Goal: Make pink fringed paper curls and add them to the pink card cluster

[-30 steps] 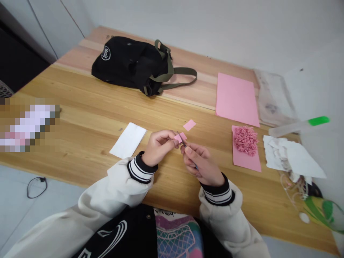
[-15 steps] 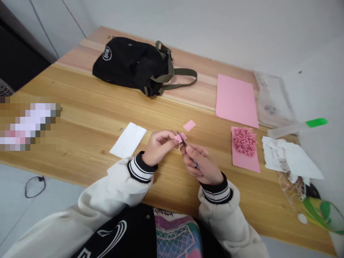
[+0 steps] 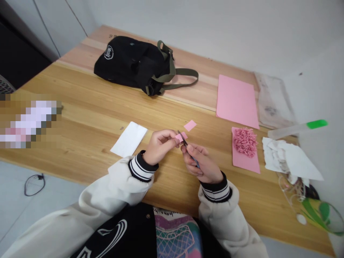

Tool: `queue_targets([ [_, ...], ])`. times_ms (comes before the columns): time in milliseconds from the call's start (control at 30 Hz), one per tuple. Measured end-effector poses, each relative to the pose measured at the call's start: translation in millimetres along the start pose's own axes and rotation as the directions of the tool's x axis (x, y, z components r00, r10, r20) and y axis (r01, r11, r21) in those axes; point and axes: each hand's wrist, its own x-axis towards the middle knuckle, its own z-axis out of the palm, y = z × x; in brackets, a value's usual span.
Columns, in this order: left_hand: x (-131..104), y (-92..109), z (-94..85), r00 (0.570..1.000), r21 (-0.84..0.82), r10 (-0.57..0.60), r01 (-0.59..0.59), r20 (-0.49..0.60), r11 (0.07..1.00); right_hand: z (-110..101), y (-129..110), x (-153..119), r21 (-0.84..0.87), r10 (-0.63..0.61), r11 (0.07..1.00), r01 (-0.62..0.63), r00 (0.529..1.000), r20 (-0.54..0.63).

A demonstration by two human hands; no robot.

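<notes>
Between the thumb and fingers of my left hand (image 3: 161,145) is a small piece of pink paper (image 3: 178,138), pinched at its left end. My right hand (image 3: 202,163) is closed around a pair of scissors (image 3: 183,138), whose dark blades lie across that paper. Part of the scissors' handle shows below the fingers; the rest is hidden. Just beyond the blades, another small pink paper piece (image 3: 190,125) lies flat on the wooden table (image 3: 88,139). To the left of my left hand rests a folded white paper sheet (image 3: 129,139).
A black bag (image 3: 131,64) with green straps lies at the back. On the right are large pink sheets (image 3: 238,101), a pile of pink shreds (image 3: 245,142) on a pink sheet, crumpled white paper (image 3: 298,159) and a clear tube with a green end (image 3: 317,124).
Both hands keep nearly the same pose, with the scissors still across the pink paper. The whole view has shifted very slightly.
</notes>
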Motion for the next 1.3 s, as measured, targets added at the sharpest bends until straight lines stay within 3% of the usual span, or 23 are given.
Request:
queue_targets([
  [367,-1,-1,-0.4,0.998,-0.011,-0.044,0.044,-0.039,0.999,-1,-1,-2,-0.034,-0.042,0.998,0.043,0.999,0.026],
  [700,0,5,4.1,0.999,-0.094,0.051,-0.049,0.013,0.994,8,0,-2,-0.111,-0.086,0.991,0.079,0.995,-0.059],
  [933,0,8,5.4,0.989,-0.071,0.144,-0.141,0.04,0.987,8,0,-4,-0.108,-0.089,0.99,0.086,0.996,-0.023],
  [1300,0,7,4.2,0.983,-0.039,0.17,-0.168,0.066,0.985,8,2,-6,-0.124,-0.07,0.99,0.069,0.998,-0.004],
])
